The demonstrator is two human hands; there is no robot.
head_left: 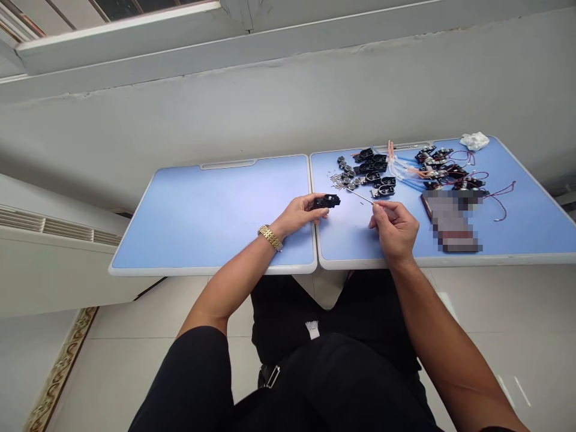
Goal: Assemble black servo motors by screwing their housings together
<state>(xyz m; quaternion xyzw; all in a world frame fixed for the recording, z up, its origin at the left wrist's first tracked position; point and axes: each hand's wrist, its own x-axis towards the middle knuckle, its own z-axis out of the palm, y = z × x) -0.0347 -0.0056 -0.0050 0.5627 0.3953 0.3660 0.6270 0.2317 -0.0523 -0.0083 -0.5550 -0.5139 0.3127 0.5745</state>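
Over middle of blue table (216,222), person's left hand (299,215) grasps black plastic part (332,201) between thumb and fingers, near seam between table halves. Right hand (396,229) pinches thin metal rod (361,197), tip near loose screws (336,181); cannot tell whether tip touches any. Just beyond: small metal rings (348,171), more black housings (375,167). Farther right: wired black parts (443,173), crumpled white tissue (474,141) near far corner. Gold watch (270,237) on left wrist.

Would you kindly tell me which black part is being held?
The black part gripped in the left hand; the other black parts lie on the blue tabletop.
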